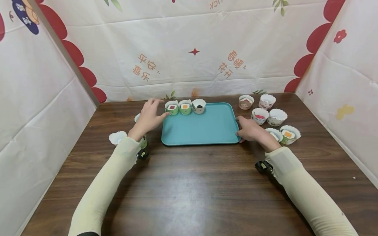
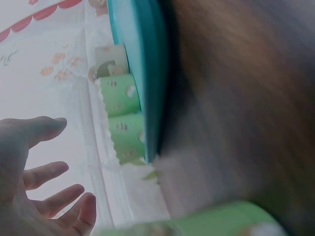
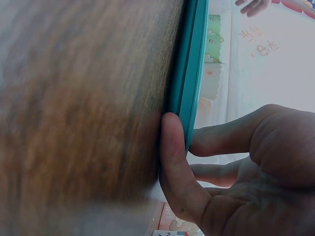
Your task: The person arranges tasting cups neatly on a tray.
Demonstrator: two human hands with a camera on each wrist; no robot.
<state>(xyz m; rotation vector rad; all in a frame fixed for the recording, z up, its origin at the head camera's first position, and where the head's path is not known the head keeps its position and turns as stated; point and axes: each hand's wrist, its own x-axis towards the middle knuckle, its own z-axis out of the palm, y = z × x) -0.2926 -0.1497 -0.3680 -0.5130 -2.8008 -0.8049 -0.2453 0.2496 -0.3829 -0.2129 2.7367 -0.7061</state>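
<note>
A teal tray (image 1: 200,129) lies on the wooden table. Three paper baking cups stand in a row along its back edge: a green cup (image 1: 174,112) holding a dark red square, a green cup (image 1: 186,112) with an orange square, and a white cup (image 1: 198,110) with a black piece inside. Beside the leftmost cup hovers my left hand (image 1: 148,117), fingers spread; the left wrist view shows this hand (image 2: 29,182) apart from the cups and holding nothing. My right hand (image 1: 251,128) pinches the tray's right rim (image 3: 189,88) between thumb and finger.
Several paper cups (image 1: 277,118) are grouped right of the tray, some close to my right forearm. More cups, including a white one (image 1: 116,137), stand at the left, partly hidden by my left arm. Printed cloth (image 1: 183,65) encloses the table's back and sides.
</note>
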